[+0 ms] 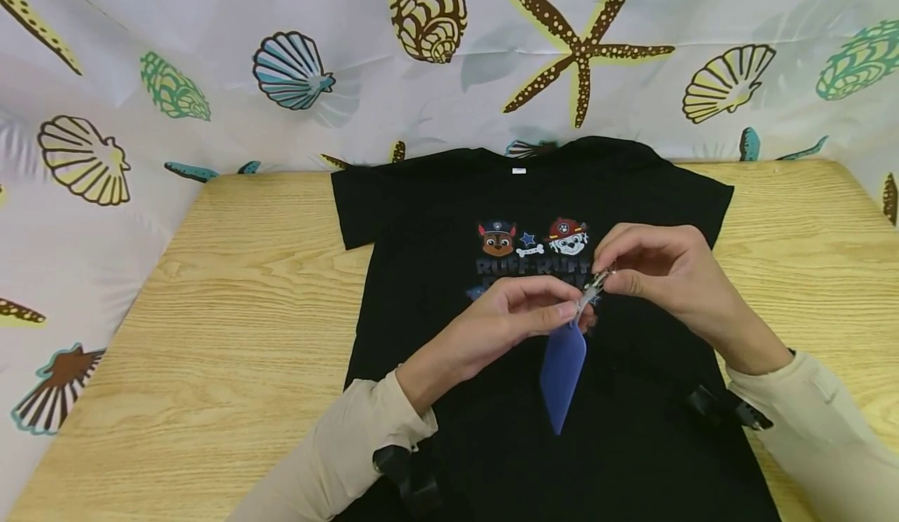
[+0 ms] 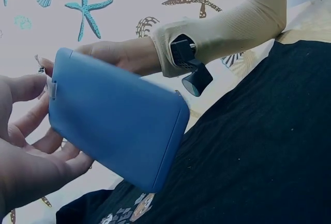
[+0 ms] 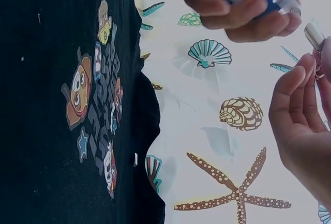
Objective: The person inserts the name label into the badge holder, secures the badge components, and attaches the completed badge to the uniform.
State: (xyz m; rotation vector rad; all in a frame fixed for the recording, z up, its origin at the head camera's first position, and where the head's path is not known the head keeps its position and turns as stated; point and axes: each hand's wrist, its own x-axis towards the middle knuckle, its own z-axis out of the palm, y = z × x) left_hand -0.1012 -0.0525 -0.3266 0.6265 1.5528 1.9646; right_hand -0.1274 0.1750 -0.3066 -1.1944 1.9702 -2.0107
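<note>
A blue badge holder (image 1: pixel 563 374) hangs over the black T-shirt (image 1: pixel 435 381), its flat blue back filling much of the left wrist view. My left hand (image 1: pixel 509 315) pinches the clear strap (image 2: pixel 51 88) at the holder's top between thumb and fingers. In the right wrist view, a white insert shows on the holder's other face. My right hand (image 1: pixel 660 261) pinches the metal clip (image 1: pixel 598 282) at the strap's far end, a little above and to the right of the left hand. Part of the clip is covered by the right fingers.
Spread flat on the wooden table (image 1: pixel 260 303), the T-shirt has its collar at the back and a cartoon dog print (image 1: pixel 497 239) on its chest. Behind the table hangs a white curtain (image 1: pixel 365 7) with shells and starfish. Each sleeve cuff has a black wrist camera (image 1: pixel 410 475).
</note>
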